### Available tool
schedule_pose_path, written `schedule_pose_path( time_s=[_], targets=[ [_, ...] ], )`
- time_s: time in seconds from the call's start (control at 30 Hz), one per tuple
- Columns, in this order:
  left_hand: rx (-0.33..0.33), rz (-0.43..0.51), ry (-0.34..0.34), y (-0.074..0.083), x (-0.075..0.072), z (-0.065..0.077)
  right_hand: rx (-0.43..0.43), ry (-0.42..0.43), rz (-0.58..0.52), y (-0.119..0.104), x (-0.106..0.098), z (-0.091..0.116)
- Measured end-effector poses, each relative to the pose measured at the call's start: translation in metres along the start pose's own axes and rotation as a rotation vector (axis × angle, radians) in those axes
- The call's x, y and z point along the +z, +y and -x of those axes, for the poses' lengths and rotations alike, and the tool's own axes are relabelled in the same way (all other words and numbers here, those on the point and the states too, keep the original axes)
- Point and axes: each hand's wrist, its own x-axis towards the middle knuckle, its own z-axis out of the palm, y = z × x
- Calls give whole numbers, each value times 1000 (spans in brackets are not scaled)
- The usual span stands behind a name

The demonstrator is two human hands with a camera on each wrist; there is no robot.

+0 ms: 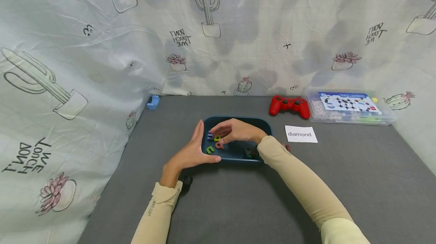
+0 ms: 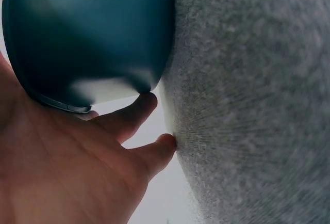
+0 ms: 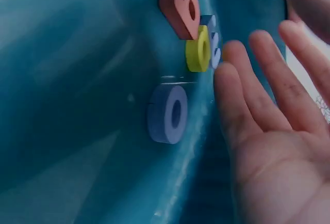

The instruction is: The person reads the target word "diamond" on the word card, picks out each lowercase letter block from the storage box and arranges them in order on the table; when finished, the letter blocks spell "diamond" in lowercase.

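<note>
The right hand (image 1: pixel 235 129) is hovering over the left part of the tray (image 1: pixel 235 154), its fingers slightly bent, released and grasping nothing, while the left hand (image 1: pixel 195 151) is bracing the tray's left end, its fingers reaching fairly straight against the wall and its thumb lying along the near rim. Sorting through the pieces well is probably depending on that brace staying light but firm, so the tray is not sliding on the bench (image 1: pixel 211 202). Because the pieces are lying so close together, the right fingers are likely needing a narrow thumb-and-fingertip pinch on the sides of just one, coming from above and not sweeping its neighbours along. All the pieces are resting inside the tray: a green letter (image 1: pixel 209 149) is lying nearest the left thumb, a coral letter (image 1: pixel 219 145) is sitting beside it, and a yellow letter (image 1: pixel 217 138) and a purple-blue letter (image 1: pixel 210 137) are clustering just beyond. In the right wrist view, a blue ring-shaped piece (image 3: pixel 167 114) is lying apart from that cluster. They are looking chunky, thick-sided and matt, their holes showing clearly, while the tray is appearing deep teal, smooth and faintly glossy, with rounded corners.
</note>
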Motion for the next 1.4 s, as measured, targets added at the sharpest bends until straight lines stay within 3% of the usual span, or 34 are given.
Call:
schedule_pose_path(
  time_s=[0.37, 1.07, 1.4],
  targets=[
    [18, -13, 20, -5, 5, -1, 26, 12, 246, 9, 0, -5],
    [7, -28, 26, -4, 6, -2, -15, 2, 397, 18, -2, -6],
    [-9, -9, 31, 0, 4, -3, -67, 78, 475, 22, -3, -10]
  ],
)
